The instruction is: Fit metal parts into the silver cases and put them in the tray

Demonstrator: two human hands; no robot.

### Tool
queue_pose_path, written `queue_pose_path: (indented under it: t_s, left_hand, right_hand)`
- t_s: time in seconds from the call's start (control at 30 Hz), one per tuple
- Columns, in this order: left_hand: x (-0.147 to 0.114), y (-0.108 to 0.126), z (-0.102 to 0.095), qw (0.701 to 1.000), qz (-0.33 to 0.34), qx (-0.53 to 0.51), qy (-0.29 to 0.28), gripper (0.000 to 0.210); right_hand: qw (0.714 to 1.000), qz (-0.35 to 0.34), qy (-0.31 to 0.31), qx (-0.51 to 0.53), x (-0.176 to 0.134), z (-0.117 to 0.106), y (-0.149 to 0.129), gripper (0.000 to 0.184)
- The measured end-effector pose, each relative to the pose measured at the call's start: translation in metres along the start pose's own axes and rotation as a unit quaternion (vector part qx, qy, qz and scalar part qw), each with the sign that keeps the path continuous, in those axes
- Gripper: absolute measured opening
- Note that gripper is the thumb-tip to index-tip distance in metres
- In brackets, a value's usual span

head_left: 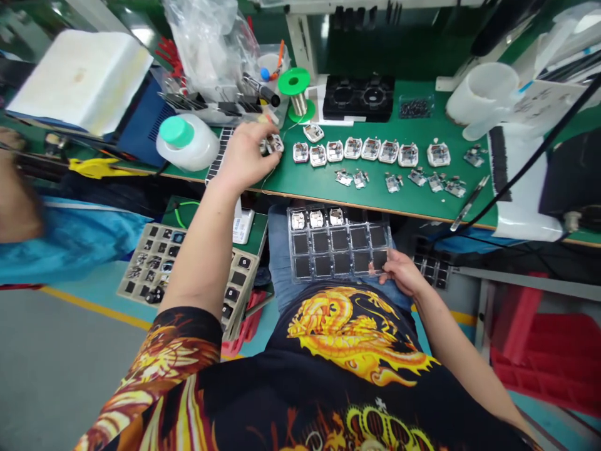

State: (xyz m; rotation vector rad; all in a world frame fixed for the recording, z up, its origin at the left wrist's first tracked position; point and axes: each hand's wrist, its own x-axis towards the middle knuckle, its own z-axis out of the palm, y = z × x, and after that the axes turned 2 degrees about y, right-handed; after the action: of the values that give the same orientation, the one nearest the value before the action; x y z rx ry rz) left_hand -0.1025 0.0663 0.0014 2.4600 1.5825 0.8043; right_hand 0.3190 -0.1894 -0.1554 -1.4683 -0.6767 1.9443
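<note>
My left hand is over the bench at the left end of a row, its fingers closed on a small watch case. Several similar white-rimmed watch cases with circuitry inside stand in a line to its right. Small loose circuit boards lie in front of them. On my lap rests a clear plastic tray with square compartments; three watch cases sit in its far row, at the left. My right hand grips the tray's near right corner, thumb on top.
Behind the row stand a green solder spool, a black fixture and a box of screws. A bottle is left of my left hand. Tweezers lie right. A co-worker's arm shows far left.
</note>
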Motion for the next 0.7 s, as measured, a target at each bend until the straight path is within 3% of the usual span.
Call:
queue_pose_path:
  t_s: [0.07,0.17,0.23,0.33,0.47,0.53,0.6,0.7]
  left_hand:
    - [-0.017,0.024,-0.006,0.997,-0.028,-0.017,0.067,0.039]
    - [-0.061,0.080,-0.005,0.991,-0.039,-0.050,0.118,0.031]
    - [-0.094,0.118,0.011,0.993,-0.001,-0.089,0.076,0.029]
    - [-0.127,0.154,0.054,0.990,0.062,-0.121,-0.034,0.019]
    - [-0.131,0.158,0.119,0.992,0.042,-0.093,-0.071,0.019]
    - [-0.127,0.153,0.141,0.995,0.018,-0.078,-0.066,0.022]
    - [-0.126,0.150,0.151,0.995,0.012,-0.085,-0.046,0.027]
    - [-0.132,0.154,0.140,0.992,0.051,-0.118,-0.001,0.026]
  right_hand:
    - [1.000,0.001,0.000,0.004,0.001,0.001,0.000,0.040]
    - [1.000,-0.004,-0.003,0.010,0.002,0.001,0.003,0.038]
    - [1.000,-0.007,-0.010,0.013,0.003,0.003,0.004,0.038]
    - [1.000,-0.007,-0.027,0.012,0.005,0.005,0.003,0.040]
    - [0.999,-0.008,-0.041,0.003,0.005,0.007,0.001,0.040]
    - [0.999,-0.012,-0.040,0.000,0.004,0.007,0.001,0.040]
    - [0.999,-0.014,-0.037,-0.001,0.002,0.007,0.002,0.040]
    - [0.999,-0.016,-0.032,0.001,0.001,0.005,0.004,0.040]
